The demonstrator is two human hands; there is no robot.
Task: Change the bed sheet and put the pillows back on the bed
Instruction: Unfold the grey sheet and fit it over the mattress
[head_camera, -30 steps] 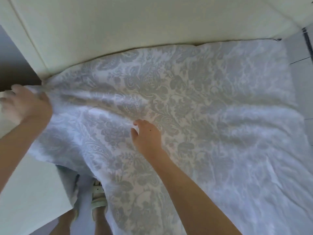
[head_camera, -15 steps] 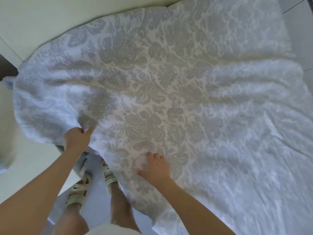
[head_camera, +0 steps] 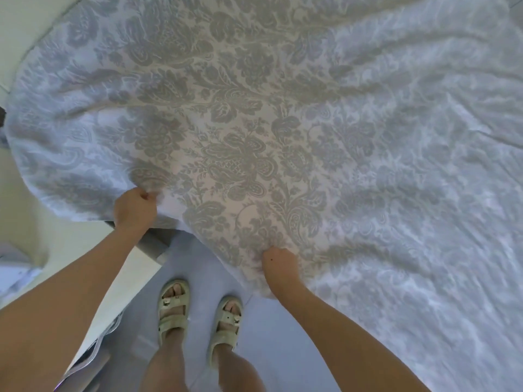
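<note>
A white bed sheet (head_camera: 254, 123) with a grey floral pattern lies spread over the bed and fills most of the view. Its near edge hangs over the bed's side. My left hand (head_camera: 134, 207) grips a fold of that edge at the lower left. My right hand (head_camera: 278, 264) grips the sheet's edge further right, fingers curled into the cloth. No pillow is in view.
A cream headboard (head_camera: 19, 29) runs along the upper left. A white bedside unit (head_camera: 124, 281) stands under my left forearm. My feet in pale sandals (head_camera: 198, 315) stand on the grey floor between the unit and the bed.
My view has tilted down towards my feet. Both hands moved along the sheet's near edge towards me, and the right hand went from lying flat on the sheet to gripping it.
</note>
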